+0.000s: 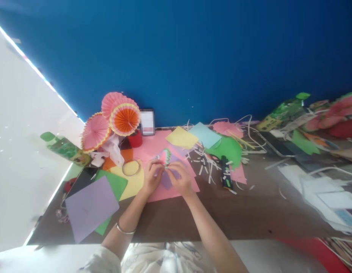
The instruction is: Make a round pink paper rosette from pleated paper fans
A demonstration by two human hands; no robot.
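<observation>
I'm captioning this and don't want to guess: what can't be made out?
All in the head view:
- Small paper piece: lower end, hidden by fingers of the left hand and right hand.
- Upright panel: its contents, pixelated.
- White papers at right: any print, blurred.
- Red thing, lower right: full shape, cut off by the bottom edge.

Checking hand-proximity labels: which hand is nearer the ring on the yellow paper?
Left. The left hand is just to the right of the ring; the right hand is farther right, past the small paper piece.
</observation>
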